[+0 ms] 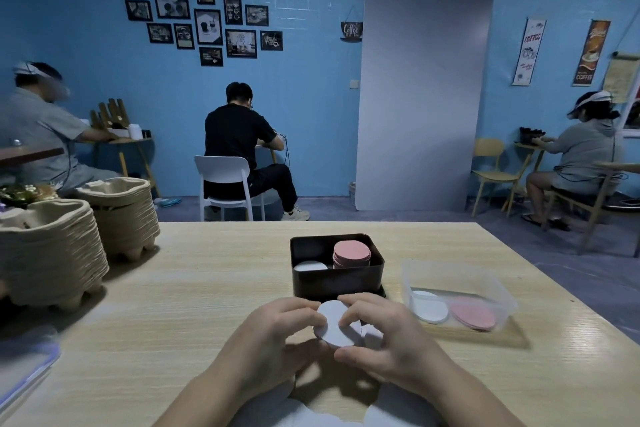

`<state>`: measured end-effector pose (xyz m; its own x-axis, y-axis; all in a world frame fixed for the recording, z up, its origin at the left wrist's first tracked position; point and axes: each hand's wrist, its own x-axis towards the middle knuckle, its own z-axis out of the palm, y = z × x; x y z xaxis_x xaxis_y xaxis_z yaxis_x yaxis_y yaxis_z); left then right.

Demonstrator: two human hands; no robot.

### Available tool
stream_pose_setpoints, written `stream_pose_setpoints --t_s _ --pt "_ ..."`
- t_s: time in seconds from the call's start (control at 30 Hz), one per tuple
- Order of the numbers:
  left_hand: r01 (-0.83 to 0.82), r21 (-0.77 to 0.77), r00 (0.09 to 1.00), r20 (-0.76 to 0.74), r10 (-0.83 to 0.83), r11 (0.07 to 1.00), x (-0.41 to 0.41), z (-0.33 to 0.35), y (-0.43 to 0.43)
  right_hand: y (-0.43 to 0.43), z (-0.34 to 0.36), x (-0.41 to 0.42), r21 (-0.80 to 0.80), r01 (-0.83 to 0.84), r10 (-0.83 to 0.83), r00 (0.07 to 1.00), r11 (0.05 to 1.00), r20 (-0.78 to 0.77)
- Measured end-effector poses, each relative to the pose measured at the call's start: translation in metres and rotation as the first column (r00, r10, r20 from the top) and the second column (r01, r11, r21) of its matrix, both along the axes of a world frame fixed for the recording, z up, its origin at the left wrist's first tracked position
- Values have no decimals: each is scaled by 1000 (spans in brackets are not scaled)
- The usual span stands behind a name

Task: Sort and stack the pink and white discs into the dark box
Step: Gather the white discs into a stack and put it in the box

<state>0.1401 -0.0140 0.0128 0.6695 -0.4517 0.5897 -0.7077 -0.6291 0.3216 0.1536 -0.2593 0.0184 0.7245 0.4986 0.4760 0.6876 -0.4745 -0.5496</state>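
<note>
Fingers of both hands pinched white discs near the front edge of the wooden desk.
Both the left hand and right hand held them just before the dark box, pink discs stacked inside beside a white disc. A clear tray toward the right edge held both colours; pulp trays crowded the left edge, a blue wall with framed pictures behind.
</note>
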Motion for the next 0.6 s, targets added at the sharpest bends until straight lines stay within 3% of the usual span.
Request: stream_pose_setpoints --t_s 0.23,0.43,0.6 --pt "-49 42 999 -13 50 998 -7 12 25 27 18 3 -178 -18 27 998 984 51" --pt "-157 -31 985 -78 154 987 -20 4 59 59 10 -6 -83 49 -44 997 995 63" --pt "-226 47 954 -192 231 973 -23 -9 75 57 -6 -10 -121 57 -53 998 991 38"
